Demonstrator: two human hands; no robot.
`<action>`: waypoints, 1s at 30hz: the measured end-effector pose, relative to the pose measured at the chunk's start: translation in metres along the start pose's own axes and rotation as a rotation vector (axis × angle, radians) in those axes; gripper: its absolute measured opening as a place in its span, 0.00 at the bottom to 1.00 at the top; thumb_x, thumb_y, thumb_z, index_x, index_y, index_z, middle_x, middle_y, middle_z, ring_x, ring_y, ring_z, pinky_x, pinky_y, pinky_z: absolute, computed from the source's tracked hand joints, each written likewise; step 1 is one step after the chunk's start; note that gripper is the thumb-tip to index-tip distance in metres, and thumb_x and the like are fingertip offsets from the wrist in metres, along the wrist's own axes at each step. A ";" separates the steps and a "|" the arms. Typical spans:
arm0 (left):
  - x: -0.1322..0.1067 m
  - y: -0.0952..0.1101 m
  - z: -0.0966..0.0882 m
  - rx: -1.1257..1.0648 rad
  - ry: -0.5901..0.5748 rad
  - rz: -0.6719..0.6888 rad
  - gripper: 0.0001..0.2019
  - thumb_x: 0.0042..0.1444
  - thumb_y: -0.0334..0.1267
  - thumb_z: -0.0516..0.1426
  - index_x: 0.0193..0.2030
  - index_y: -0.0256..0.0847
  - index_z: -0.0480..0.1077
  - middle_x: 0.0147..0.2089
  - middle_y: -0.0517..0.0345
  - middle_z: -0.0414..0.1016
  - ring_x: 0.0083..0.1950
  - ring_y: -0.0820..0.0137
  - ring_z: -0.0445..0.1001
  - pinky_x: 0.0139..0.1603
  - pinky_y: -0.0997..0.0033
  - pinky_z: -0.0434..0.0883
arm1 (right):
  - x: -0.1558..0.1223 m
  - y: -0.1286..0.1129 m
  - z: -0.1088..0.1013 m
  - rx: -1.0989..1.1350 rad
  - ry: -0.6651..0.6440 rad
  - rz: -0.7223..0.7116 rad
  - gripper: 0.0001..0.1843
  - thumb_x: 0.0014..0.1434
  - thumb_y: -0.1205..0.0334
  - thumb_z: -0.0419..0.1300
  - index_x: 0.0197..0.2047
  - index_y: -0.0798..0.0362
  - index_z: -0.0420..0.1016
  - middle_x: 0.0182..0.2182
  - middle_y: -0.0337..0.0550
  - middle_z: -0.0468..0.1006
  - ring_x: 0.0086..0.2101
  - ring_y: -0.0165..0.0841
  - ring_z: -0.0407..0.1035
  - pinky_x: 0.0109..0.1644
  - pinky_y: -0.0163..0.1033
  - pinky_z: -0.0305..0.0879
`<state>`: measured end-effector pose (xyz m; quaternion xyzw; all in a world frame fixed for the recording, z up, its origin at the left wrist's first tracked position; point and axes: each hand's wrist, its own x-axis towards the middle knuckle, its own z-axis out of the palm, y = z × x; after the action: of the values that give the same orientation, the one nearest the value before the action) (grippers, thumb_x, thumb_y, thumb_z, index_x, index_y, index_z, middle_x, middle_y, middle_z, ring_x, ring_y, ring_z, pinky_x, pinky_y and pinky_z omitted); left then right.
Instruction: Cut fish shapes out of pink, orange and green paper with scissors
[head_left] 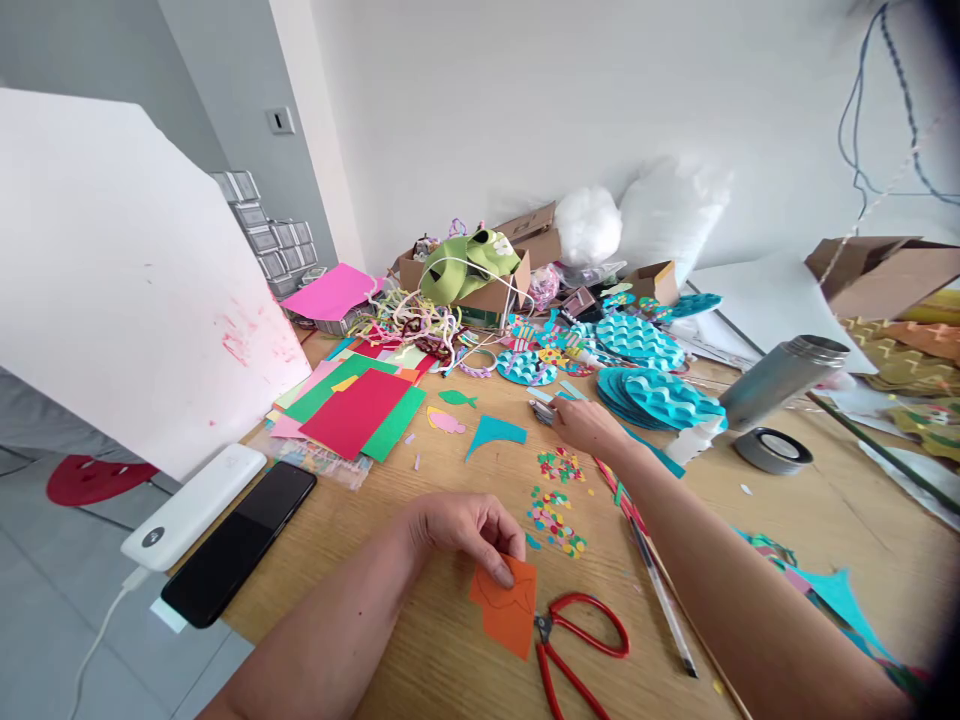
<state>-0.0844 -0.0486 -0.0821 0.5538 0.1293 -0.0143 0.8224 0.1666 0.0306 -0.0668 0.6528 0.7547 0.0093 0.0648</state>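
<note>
My left hand pinches a piece of orange paper with a fish-like outline drawn on it. Beside and partly under the paper lie red-handled scissors, handles spread, blades hidden. My right hand stretches farther across the table, its fingers closed at a small silver metal tool that looks like a hole punch. Left of it lie a blue paper offcut, a green paper fish and a pink-and-yellow paper fish. Small round paper dots are heaped between my arms.
Coloured paper sheets, a black phone and a white power bank lie left. Blue wavy discs, a glue bottle, a steel flask and its lid stand right. A pen lies under my right arm.
</note>
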 end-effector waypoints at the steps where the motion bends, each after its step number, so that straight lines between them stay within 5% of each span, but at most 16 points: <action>1: 0.000 0.000 0.000 -0.004 0.008 0.001 0.23 0.31 0.50 0.72 0.28 0.35 0.75 0.27 0.60 0.75 0.27 0.77 0.72 0.31 0.80 0.68 | 0.002 0.004 -0.002 0.001 -0.001 0.003 0.18 0.63 0.67 0.46 0.51 0.57 0.73 0.41 0.55 0.81 0.40 0.42 0.75 0.38 0.38 0.62; 8: 0.003 -0.001 0.000 0.012 0.037 -0.019 0.23 0.30 0.51 0.72 0.28 0.35 0.75 0.26 0.60 0.76 0.27 0.76 0.72 0.30 0.80 0.69 | 0.007 0.003 -0.003 -0.018 -0.007 -0.042 0.17 0.63 0.59 0.52 0.50 0.57 0.73 0.41 0.55 0.81 0.41 0.44 0.75 0.37 0.38 0.61; 25: 0.004 -0.004 -0.002 -0.024 0.103 0.006 0.21 0.31 0.48 0.72 0.28 0.35 0.75 0.27 0.59 0.76 0.27 0.75 0.72 0.29 0.78 0.69 | 0.006 0.006 -0.007 -0.071 0.080 0.062 0.19 0.64 0.67 0.47 0.55 0.58 0.69 0.39 0.56 0.81 0.38 0.45 0.76 0.35 0.39 0.62; 30: 0.004 -0.002 0.000 -0.059 0.115 -0.009 0.22 0.29 0.48 0.73 0.27 0.36 0.75 0.27 0.60 0.76 0.27 0.74 0.72 0.29 0.78 0.69 | 0.000 -0.003 -0.002 -0.117 0.135 -0.024 0.16 0.64 0.70 0.47 0.51 0.60 0.70 0.41 0.59 0.79 0.43 0.46 0.74 0.38 0.39 0.63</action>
<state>-0.0811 -0.0494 -0.0847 0.5287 0.1791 0.0175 0.8295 0.1633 0.0299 -0.0653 0.6366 0.7633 0.0967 0.0518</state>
